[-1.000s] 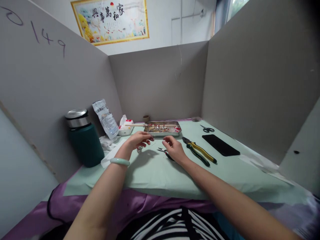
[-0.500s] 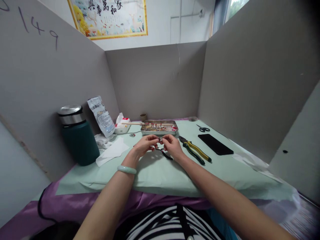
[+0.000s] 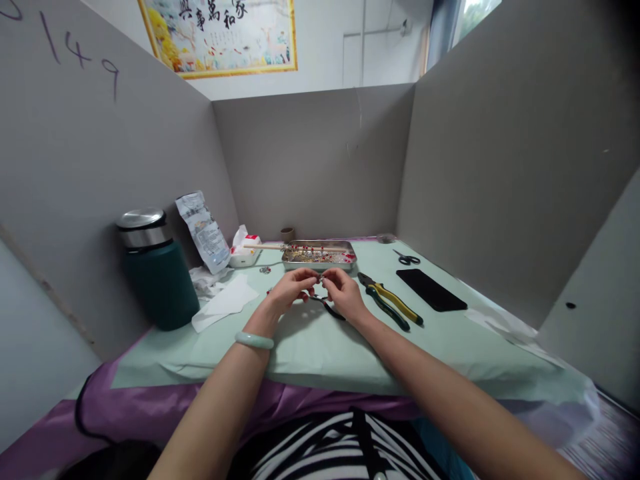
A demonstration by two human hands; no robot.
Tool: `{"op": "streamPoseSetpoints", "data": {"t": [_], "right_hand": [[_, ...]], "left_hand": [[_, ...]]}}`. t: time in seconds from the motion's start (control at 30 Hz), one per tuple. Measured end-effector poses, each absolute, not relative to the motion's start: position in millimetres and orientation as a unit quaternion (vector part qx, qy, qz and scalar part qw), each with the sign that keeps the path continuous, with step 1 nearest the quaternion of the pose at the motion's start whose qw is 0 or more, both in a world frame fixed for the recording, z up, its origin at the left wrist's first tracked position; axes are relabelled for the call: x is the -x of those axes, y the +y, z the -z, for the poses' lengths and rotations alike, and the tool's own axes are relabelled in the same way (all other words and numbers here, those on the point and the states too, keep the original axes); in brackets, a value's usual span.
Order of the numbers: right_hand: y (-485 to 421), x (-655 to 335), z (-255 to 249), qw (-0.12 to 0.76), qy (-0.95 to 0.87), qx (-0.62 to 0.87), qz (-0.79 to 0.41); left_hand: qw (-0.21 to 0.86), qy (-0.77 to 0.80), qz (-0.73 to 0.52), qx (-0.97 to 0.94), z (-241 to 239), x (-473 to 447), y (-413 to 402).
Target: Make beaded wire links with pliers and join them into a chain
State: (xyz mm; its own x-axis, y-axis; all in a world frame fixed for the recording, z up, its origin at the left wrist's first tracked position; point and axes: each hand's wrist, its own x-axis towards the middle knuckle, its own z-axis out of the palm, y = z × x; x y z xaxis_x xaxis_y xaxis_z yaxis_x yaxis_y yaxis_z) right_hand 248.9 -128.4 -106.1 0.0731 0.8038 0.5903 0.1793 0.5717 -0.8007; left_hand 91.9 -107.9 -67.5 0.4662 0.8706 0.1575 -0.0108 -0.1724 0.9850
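My left hand (image 3: 289,290) and my right hand (image 3: 343,293) meet fingertip to fingertip just above the green table mat (image 3: 310,340), pinching a tiny metal piece (image 3: 320,277) between them. The piece is too small to make out. A pale green bangle (image 3: 254,341) sits on my left wrist. Small black-handled pliers (image 3: 327,305) lie on the mat under my right hand. Behind the hands stands a metal tray (image 3: 319,255) with several small red and silver beads, and a wooden stick (image 3: 270,247) rests across its left end.
Yellow-and-green pliers (image 3: 390,300), a black phone (image 3: 431,289) and small scissors (image 3: 407,258) lie to the right. A dark green flask (image 3: 155,270), a foil packet (image 3: 203,230), white tissues (image 3: 225,299) and a tissue pack (image 3: 243,251) are on the left. Grey partition walls enclose the desk.
A second ago my hands were apart, the left one over a small silver piece on the mat. They have come together and now hold a tiny piece between the fingertips.
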Motion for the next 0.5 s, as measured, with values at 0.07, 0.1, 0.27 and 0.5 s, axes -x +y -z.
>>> {"op": "streamPoseSetpoints", "data": {"t": [0.07, 0.1, 0.27, 0.5], "right_hand": [[-128.4, -249.2, 106.5, 0.62, -0.634, 0.394, -0.242], [-128.5, -249.3, 106.5, 0.618, -0.635, 0.397, -0.241], [-130.0, -249.1, 105.4, 0.603, -0.645, 0.411, -0.228], [-141.8, -251.6, 103.5, 0.459, -0.694, 0.554, 0.003]], "left_hand": [[0.547, 0.325, -0.4, -0.66, 67.4, -92.0, -108.3], [0.543, 0.322, -0.401, -0.664, 67.7, -92.0, -108.1], [0.538, 0.305, -0.399, -0.677, 71.0, -91.9, -105.8], [0.626, 0.286, -0.419, -0.592, 69.4, -90.0, -103.5]]}}
